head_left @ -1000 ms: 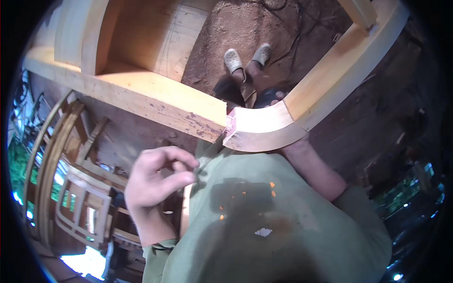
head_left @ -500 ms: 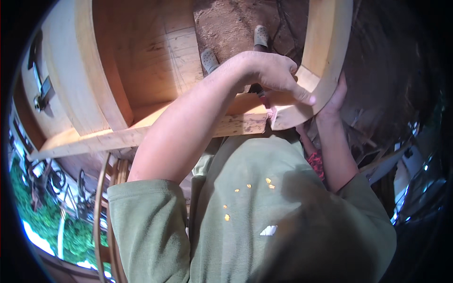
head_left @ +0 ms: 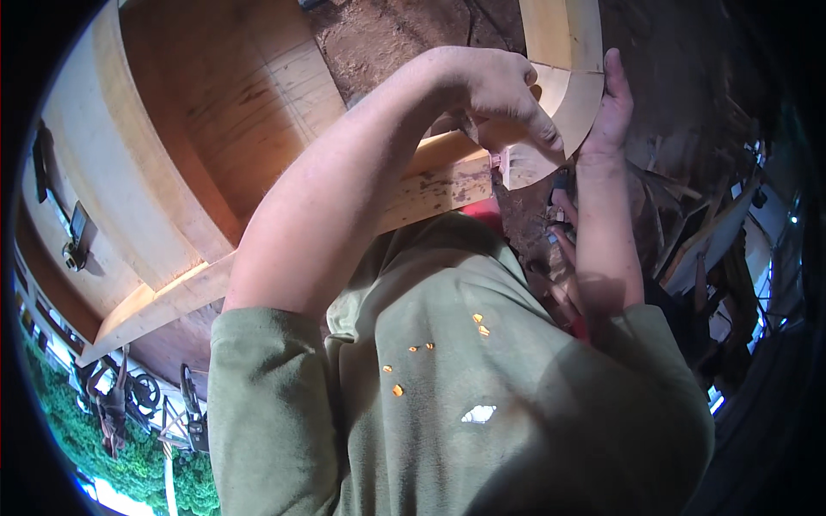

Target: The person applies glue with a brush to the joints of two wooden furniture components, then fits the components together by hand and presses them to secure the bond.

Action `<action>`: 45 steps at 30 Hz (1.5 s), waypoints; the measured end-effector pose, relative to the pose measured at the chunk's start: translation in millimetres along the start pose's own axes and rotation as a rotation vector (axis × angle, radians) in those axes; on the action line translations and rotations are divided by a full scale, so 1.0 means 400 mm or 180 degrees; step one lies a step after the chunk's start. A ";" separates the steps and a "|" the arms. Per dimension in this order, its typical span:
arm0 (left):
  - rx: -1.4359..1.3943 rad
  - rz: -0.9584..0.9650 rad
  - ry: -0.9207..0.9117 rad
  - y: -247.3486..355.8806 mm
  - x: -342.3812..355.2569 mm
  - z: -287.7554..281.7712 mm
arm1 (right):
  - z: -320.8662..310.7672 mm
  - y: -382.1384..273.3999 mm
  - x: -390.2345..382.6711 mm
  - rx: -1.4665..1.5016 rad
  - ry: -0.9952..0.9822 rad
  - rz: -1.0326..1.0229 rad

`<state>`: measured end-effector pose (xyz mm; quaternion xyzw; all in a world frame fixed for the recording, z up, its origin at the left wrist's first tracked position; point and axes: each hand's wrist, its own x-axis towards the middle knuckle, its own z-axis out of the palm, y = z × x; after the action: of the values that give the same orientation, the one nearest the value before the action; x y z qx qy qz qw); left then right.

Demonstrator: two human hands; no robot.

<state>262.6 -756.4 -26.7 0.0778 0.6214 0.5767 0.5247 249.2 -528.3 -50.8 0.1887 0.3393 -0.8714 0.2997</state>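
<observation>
The left hand (head_left: 499,90) is pressing its fingers onto the face of a pale, curved wooden corner piece (head_left: 559,103), while the right hand (head_left: 609,112) is lying flat against that piece's outer edge. A long, pale wooden beam (head_left: 430,185) is running just below the left hand, touching the curved piece.

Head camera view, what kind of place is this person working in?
Probably an outdoor or open-sided woodworking site: a large frame of pale curved wooden timbers, a bare reddish dirt floor, and green foliage at the lower left edge.
</observation>
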 end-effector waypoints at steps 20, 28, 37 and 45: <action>0.0033 -0.0102 -0.0819 -0.019 0.040 -0.003 | -0.014 0.066 0.017 -0.1803 0.1130 -0.1693; 0.0820 -0.0091 -0.0368 0.010 0.016 -0.011 | -0.077 -0.064 -0.073 -0.0648 0.1334 -0.1313; 0.0744 0.0099 -0.0407 -0.003 0.017 -0.012 | -0.061 -0.066 -0.062 -0.0680 0.1234 -0.1336; 0.1157 0.0361 -0.0426 0.022 0.018 -0.039 | -0.013 0.013 0.022 -0.1047 0.1089 -0.1046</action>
<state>243.4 -758.4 -27.2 0.2442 0.6736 0.4772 0.5088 246.7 -531.1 -61.6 0.2242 0.5478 -0.7971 0.1195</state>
